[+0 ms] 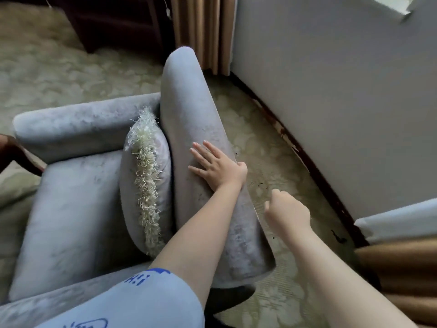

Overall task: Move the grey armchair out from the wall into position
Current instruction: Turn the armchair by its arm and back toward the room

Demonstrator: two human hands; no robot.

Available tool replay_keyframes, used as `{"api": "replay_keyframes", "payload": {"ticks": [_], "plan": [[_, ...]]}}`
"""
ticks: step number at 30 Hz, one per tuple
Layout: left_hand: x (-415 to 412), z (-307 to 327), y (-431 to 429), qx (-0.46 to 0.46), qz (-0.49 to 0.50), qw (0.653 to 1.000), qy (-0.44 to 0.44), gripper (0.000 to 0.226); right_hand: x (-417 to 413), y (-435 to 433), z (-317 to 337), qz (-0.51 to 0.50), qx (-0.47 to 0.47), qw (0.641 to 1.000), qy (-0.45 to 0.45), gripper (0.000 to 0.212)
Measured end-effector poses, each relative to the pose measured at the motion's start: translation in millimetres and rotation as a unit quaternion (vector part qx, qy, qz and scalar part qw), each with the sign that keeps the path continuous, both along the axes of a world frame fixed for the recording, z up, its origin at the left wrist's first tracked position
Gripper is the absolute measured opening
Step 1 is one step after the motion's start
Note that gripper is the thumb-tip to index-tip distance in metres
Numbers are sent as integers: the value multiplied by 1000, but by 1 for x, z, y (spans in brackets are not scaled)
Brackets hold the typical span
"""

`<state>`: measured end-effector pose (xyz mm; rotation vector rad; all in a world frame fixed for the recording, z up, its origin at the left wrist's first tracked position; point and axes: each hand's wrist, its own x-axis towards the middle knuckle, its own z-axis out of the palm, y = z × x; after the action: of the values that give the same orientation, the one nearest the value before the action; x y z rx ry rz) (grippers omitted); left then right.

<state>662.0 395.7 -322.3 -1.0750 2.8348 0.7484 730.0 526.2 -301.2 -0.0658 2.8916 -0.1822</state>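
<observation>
1. Grey plush armchair (194,110) under the left hand (216,168), fingers flat and spread on the backrest top. Near arm hidden by a pale blue sleeve (142,301).
2. Right hand (287,215) curled into a fist, empty, just right of the backrest, over patterned carpet (267,143).
3. Fringed cushion (144,176) left of the left hand. Wall (331,91) beyond the right hand, apart from the chair.

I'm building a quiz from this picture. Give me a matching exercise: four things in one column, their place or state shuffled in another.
1. left hand
2. right hand
3. pale cushion with shaggy cream fringe
4. tan pleated curtain

A. propped on the seat of the grey velvet armchair
B. hangs beside the grey wall
C. curled, above the patterned carpet
D. flat on the armchair's backrest

Pairs: 1-D, 2-C, 3-A, 4-B
</observation>
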Motion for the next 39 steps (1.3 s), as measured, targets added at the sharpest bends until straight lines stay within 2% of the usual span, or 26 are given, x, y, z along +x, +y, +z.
{"api": "replay_keyframes", "payload": {"ticks": [3,7,11,14,17,23,29,31,33,34,36,38,39], "plan": [[-4,-8,0,-33,-5,999,9,109,-55,-12,7,79,-8,995,62,21],[-9,-21,0,-84,-17,996,15,111,-131,-43,13,210,-37,968,132,22],[-10,-26,3,-145,-7,989,4,114,-196,-78,12,359,-54,921,140,38],[-8,-22,3,-166,7,986,22,101,-231,-103,15,445,-41,885,127,50],[-3,-20,5,-163,0,986,16,93,-257,-128,13,489,-16,865,113,54],[-1,-19,4,-159,10,987,9,94,-297,-187,5,565,6,821,85,57],[-4,-13,5,-134,26,989,-58,90,-299,-194,-13,624,21,773,115,46],[-10,-10,7,-111,74,987,-89,90,-301,-198,-10,628,55,768,110,50],[-23,-8,13,-84,195,970,-117,89,-292,-203,-6,620,111,773,84,55],[-33,-9,15,-71,274,951,-125,91,-283,-207,-6,625,124,767,68,56],[-49,-7,18,-49,401,903,-147,96,-259,-209,-9,682,92,725,20,54],[-57,-5,18,-43,459,871,-168,97,-240,-203,-18,750,30,660,3,44],[-57,-5,17,-52,467,865,-175,95,-235,-200,-21,762,2,647,18,40]]}}
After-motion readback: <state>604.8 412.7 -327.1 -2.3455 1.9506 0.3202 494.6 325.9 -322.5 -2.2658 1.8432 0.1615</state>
